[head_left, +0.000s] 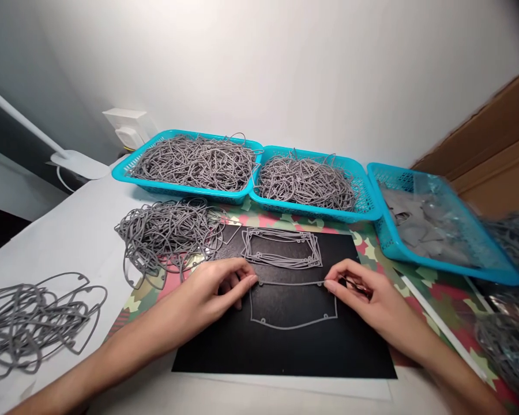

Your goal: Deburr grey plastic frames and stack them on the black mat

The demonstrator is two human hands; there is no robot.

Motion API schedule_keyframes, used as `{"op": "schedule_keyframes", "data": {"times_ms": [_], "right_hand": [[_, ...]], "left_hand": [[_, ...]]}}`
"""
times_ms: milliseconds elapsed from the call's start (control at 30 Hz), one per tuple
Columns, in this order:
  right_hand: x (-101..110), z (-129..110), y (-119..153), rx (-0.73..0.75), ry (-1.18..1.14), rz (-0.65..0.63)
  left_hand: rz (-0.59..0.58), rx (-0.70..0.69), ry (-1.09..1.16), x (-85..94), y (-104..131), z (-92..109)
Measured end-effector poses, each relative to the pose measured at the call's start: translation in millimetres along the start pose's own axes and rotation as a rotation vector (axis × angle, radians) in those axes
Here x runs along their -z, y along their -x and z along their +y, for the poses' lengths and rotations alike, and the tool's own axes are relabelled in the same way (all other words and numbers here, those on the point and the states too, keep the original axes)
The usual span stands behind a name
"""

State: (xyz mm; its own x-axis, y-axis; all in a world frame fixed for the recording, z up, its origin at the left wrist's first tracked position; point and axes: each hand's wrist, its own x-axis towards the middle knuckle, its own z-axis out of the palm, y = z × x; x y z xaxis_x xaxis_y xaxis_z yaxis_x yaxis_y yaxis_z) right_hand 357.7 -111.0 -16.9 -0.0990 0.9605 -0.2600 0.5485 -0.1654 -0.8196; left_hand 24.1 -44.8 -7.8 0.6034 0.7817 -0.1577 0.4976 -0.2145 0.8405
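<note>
A thin grey rubber gasket (288, 328), roughly rectangular with small tabs, is spread over a black mat (225, 357). My left hand (227, 282) pinches its far left corner between thumb and fingers. Its far right corner is held in the fingertips of my right hand (352, 282), where something dark shows under the curled fingers that I cannot make out. The gasket's near edge bows towards me. Just beyond it, a neat stack of similar gaskets (247, 249) lies on the mat.
Two blue baskets (185, 189) (315, 212) full of tangled gaskets stand at the back. A third blue basket (454, 266) holds grey pieces and clear plastic. Loose gasket piles (168, 230) (30, 323) lie left; bagged ones (510, 346) lie right. A white lamp (80, 164) stands far left.
</note>
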Motion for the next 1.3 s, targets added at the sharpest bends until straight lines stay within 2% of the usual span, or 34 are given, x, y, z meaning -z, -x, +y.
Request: {"op": "schedule_keyframes", "data": {"times_ms": [233, 800, 1300], "right_hand": [[1.2, -6.5, -1.2, 0.022, 0.013, 0.027], [1.6, 1.5, 1.6, 0.004, -0.042, 0.013], [2.7, -2.6, 2.5, 0.031, -0.036, -0.006]], "left_hand": [[-0.013, -0.02, -0.031, 0.4, 1.8, -4.0], [-0.047, 0.015, 0.043, 1.4, -1.7, -1.3], [-0.051, 0.027, 0.028, 2.7, -2.3, -3.7]]}}
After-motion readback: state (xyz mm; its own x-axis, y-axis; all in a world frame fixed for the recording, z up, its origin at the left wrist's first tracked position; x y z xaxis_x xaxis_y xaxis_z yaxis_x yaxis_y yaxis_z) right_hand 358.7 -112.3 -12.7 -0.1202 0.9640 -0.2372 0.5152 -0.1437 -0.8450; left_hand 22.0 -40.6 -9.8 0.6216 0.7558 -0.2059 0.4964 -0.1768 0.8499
